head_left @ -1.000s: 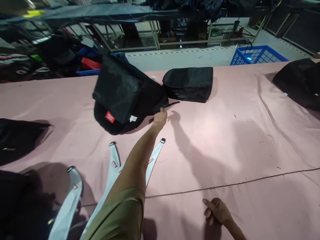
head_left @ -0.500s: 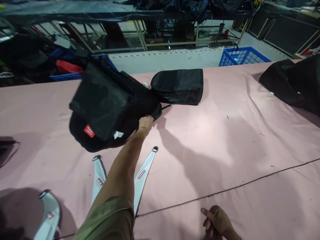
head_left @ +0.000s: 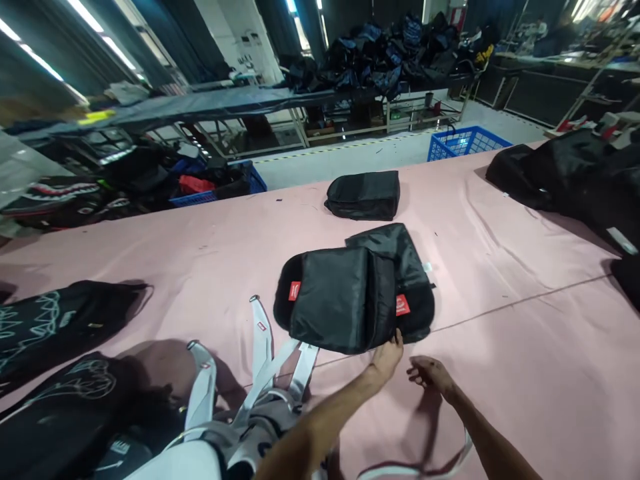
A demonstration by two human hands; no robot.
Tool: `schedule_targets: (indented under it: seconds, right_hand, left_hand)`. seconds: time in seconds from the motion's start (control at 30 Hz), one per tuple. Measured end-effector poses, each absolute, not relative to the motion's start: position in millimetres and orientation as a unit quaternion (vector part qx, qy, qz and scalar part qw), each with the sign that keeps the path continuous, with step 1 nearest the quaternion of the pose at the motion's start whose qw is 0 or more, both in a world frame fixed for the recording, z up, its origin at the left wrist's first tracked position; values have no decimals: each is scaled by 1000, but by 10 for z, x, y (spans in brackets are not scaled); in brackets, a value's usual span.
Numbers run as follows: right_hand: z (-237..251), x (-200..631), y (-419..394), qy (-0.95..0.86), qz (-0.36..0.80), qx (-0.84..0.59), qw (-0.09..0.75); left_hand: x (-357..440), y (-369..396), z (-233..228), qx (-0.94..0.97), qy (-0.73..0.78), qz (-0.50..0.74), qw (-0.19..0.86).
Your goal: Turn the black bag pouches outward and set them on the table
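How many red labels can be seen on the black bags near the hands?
2: one red label is on the left of the upper black bag; the other is on the lower black bag, partly underneath. More may be hidden.

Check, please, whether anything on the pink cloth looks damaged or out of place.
Nothing looks clearly damaged. The front bag lies askew over the rear bag, left hand at its edge, so the pair looks untidy. A dark scrap on the cloth, near its far edge, looks like litter.
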State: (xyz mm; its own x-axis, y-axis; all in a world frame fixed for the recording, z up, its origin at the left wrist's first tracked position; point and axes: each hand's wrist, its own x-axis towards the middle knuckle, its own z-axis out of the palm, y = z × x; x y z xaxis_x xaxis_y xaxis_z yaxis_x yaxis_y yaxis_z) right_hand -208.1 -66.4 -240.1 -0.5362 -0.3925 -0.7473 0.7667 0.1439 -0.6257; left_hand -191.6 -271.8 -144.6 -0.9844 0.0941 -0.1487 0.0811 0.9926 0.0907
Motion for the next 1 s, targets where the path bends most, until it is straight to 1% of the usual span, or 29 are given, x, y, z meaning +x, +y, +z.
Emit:
schedule_targets:
  seconds: [0.03, 0.1, 0.17, 0.3, 0.4, 0.47, 0.57, 0.7, 0.83, 0.93, 1.0]
  right_hand:
    - [-2354, -1987, -504, 581, -675, 194, 412]
    - [-2241, -1751, -105, 554, -713, 263, 340]
    - [-2098, -1486, 332, 544, -723, 298, 304]
    - [-1784, -1047, 958, 557, -719, 289, 298]
    - [-1641, -871, 1099, 651, -645, 291, 274]
    - [-1583, -789, 1126, 715, -591, 274, 253]
    - [-1466, -615, 1256, 746, -576, 230, 242]
    - [-1125, -221, 1747, 747, -578, 216, 248]
    - [-585, 178, 2306, 760, -576, 180, 241]
    - [-109, 336, 2601, 772, -587, 156, 190]
    - [243, 402, 2760, 774, -608, 121, 130]
  left_hand:
    - [-1683, -2468, -1469, 43, 993, 23, 105]
    - [-1244, -2031, -1526, 26, 988, -7, 155]
    - [-867, -1668, -1580, 20, 982, -24, 186]
    - [-378, -1173, -1624, 62, 979, -19, 194]
    - [-227, -996, -1571, 98, 978, -19, 183]
    - [-168, -931, -1478, 116, 974, -21, 193]
    - [-42, -844, -1276, 137, 970, -6, 199]
    - [260, -685, -1048, 166, 974, 37, 150]
    - [604, -521, -952, 215, 966, 109, 91]
    - [730, -403, -781, 278, 947, 163, -2]
    - [735, -299, -500, 284, 930, 215, -91]
